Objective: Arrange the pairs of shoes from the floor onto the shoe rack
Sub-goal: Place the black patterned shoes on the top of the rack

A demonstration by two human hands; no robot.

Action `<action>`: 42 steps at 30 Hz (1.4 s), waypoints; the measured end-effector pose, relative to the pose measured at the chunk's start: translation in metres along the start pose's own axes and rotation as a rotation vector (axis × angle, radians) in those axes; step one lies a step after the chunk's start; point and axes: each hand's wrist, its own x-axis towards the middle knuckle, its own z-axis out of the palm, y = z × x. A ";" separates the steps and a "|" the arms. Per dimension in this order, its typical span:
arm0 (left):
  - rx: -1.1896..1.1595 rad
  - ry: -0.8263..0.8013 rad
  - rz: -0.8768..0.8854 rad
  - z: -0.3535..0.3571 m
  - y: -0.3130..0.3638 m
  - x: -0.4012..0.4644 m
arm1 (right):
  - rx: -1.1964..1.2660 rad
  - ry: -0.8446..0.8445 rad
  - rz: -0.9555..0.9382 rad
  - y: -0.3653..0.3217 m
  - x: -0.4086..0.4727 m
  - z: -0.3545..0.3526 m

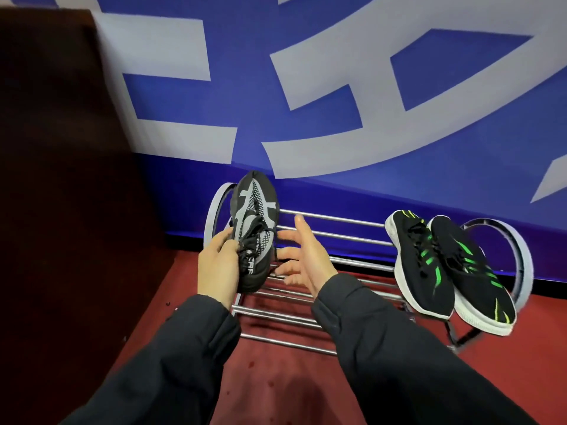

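My left hand [216, 265] grips a black and grey laced shoe [254, 216] by its heel end, toe pointing up and away, over the left end of the chrome shoe rack [334, 237]. My right hand [299, 256] is open just right of the shoe, fingers spread toward its laces; whether it touches them I cannot tell. A pair of black shoes with green stripes and white soles [445, 265] lies side by side on the right end of the rack's top bars.
The rack stands on a red floor [276, 388] against a blue wall with large white shapes [337, 102]. A dark brown wooden panel [61, 179] rises at the left, close to the rack's left end ring [214, 207].
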 end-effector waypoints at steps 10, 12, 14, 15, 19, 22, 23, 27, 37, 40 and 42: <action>0.490 -0.169 0.100 0.036 -0.028 0.008 | -0.107 0.236 -0.142 0.024 0.004 -0.031; 0.544 -0.184 0.107 0.036 -0.030 0.008 | -0.104 0.254 -0.141 0.024 0.010 -0.031; 0.601 -0.205 0.121 0.034 -0.029 0.003 | -0.148 0.247 -0.137 0.026 0.015 -0.026; 0.613 -0.222 0.134 0.033 -0.027 0.001 | -0.173 0.246 -0.130 0.028 0.018 -0.022; 0.661 -0.241 0.171 0.031 -0.027 0.000 | -0.177 0.269 -0.081 0.033 0.027 -0.013; 0.710 -0.284 0.198 0.032 -0.030 0.000 | -0.235 0.314 -0.090 0.032 0.029 -0.017; 0.723 -0.301 0.197 0.034 -0.031 0.000 | -0.254 0.330 -0.109 0.032 0.029 -0.019; 0.757 -0.269 0.221 0.039 -0.034 0.000 | -0.217 0.256 -0.108 0.032 0.029 -0.020; 0.865 -0.050 0.492 0.077 -0.036 -0.020 | -0.185 0.291 -0.022 0.016 -0.026 -0.065; 0.803 -0.149 0.589 0.109 -0.037 -0.044 | 0.048 0.378 0.160 0.015 -0.062 -0.095; 0.711 -0.292 0.600 0.131 -0.038 -0.062 | 0.122 0.324 0.357 0.023 -0.086 -0.112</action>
